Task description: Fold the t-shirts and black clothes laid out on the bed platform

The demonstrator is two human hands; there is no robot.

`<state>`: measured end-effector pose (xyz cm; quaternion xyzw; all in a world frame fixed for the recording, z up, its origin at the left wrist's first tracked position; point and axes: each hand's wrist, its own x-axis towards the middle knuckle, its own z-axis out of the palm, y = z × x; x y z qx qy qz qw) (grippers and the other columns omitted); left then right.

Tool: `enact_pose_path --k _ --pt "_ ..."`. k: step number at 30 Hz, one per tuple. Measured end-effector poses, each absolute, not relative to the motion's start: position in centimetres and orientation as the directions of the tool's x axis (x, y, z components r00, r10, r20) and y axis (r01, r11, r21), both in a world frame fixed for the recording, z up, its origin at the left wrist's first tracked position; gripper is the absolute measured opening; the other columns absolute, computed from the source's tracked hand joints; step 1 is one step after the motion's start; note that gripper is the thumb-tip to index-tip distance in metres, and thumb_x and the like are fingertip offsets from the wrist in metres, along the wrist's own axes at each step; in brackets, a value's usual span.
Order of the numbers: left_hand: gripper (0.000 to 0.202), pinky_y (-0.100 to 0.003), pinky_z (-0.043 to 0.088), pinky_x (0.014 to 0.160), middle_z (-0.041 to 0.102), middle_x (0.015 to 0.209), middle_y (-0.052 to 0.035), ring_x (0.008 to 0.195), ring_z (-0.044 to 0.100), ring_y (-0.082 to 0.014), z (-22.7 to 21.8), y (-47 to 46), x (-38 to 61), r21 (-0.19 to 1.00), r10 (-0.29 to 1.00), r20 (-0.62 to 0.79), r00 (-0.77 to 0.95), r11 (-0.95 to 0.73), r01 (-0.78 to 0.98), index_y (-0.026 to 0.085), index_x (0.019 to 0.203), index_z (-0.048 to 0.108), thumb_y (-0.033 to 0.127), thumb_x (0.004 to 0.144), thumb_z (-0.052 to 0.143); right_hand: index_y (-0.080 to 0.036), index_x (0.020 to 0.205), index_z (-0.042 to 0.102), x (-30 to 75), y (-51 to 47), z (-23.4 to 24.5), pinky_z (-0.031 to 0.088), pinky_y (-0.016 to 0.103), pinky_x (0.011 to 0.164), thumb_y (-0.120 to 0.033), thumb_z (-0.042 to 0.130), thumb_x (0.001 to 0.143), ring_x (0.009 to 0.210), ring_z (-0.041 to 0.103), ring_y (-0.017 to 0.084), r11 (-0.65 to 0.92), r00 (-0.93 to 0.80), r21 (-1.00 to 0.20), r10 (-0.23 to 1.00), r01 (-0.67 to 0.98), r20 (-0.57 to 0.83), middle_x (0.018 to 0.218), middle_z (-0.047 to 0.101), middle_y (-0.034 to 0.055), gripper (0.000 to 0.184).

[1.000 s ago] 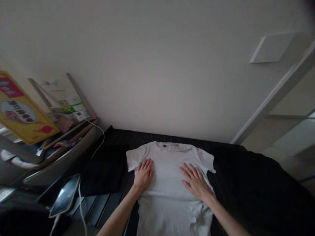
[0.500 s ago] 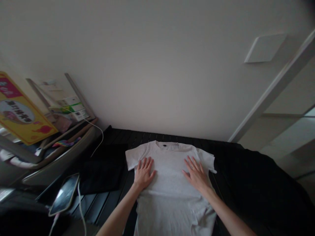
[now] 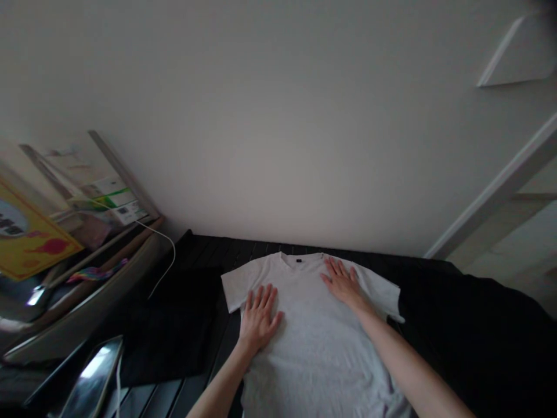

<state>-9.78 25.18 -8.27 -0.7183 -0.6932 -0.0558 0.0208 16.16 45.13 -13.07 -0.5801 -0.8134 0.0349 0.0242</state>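
A white short-sleeved T-shirt (image 3: 304, 325) lies spread on a dark slatted surface, its neckline toward the wall and its lower end running out of view. My left hand (image 3: 260, 318) rests flat on the chest near the left sleeve, fingers spread. Higher up, close to the collar's right side, my right hand (image 3: 342, 280) lies open on the fabric near the shoulder. Both palms touch the shirt without gripping it. Wrinkles show in the cloth around the right forearm.
At the left lies a phone (image 3: 93, 377) with a white cable. Behind it stands a grey bin-like holder (image 3: 143, 255) with boxes and a yellow printed bag (image 3: 35, 244). Dark cloth (image 3: 478, 337) covers the right side. A pale wall (image 3: 278, 128) rises behind.
My right hand has slid up the shirt toward the collar and shoulder. My left hand stays on the chest, nearly in place. The camera view has shifted somewhat.
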Motion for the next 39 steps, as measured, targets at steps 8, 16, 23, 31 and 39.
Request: enact_pose_path --k 8,16,23,31,39 --pt "0.062 -0.05 0.012 0.116 0.023 0.156 0.0004 0.144 0.017 -0.0257 -8.6 26.3 -9.7 0.045 0.993 0.117 0.022 -0.028 0.999 0.03 0.15 0.02 0.052 0.094 0.033 -0.026 0.15 0.021 17.0 32.5 -10.1 0.006 0.056 0.114 -0.047 0.04 0.088 0.145 0.002 0.028 0.616 -0.614 -0.152 0.787 0.773 0.066 0.159 0.003 0.0049 0.068" --pt "0.062 -0.05 0.009 0.117 0.025 0.156 -0.0004 0.144 0.016 -0.026 -8.3 26.0 -9.6 0.146 0.998 0.063 -0.01 0.001 0.989 0.03 0.149 0.025 0.051 0.091 0.036 -0.037 0.149 0.009 25.0 21.6 -8.2 0.022 0.066 0.106 -0.046 0.056 0.074 0.143 0.013 0.036 0.665 -0.708 -0.25 0.685 0.704 -0.173 0.158 0.007 0.0015 0.089" --pt "0.06 -0.049 0.004 0.117 0.028 0.155 -0.0007 0.144 0.016 -0.0252 -8.2 25.5 -9.2 0.134 0.995 0.093 -0.023 0.01 0.991 0.028 0.148 0.027 0.048 0.092 0.035 -0.036 0.138 0.045 35.5 16.9 -10.9 0.02 0.068 0.107 -0.023 0.054 0.06 0.132 0.04 0.038 0.684 -0.698 -0.141 0.702 0.716 -0.14 0.148 0.039 0.0024 0.079" --pt "0.059 -0.051 0.001 0.117 0.029 0.155 -0.0004 0.146 0.004 -0.0264 -6.9 24.8 -8.5 0.144 0.986 0.151 -0.066 0.044 0.989 0.026 0.147 0.03 0.042 0.091 0.038 -0.028 0.102 0.074 32.9 16.4 -7.5 0.02 0.058 0.111 -0.022 0.052 0.069 0.125 0.049 0.034 0.621 -0.627 -0.082 0.771 0.779 -0.115 0.119 0.066 0.012 0.04" --pt "0.067 -0.063 0.005 0.111 0.002 0.159 -0.0113 0.143 -0.005 -0.0382 -6.0 23.9 -7.8 0.282 0.769 0.287 -0.571 0.501 0.818 0.023 0.151 0.014 0.042 0.092 0.039 -0.036 0.148 0.022 13.2 11.3 -3.5 0.031 0.056 0.109 -0.038 0.067 0.074 0.141 0.018 0.037 0.699 -0.776 -0.437 0.631 0.566 0.004 0.157 0.015 0.0064 0.087"
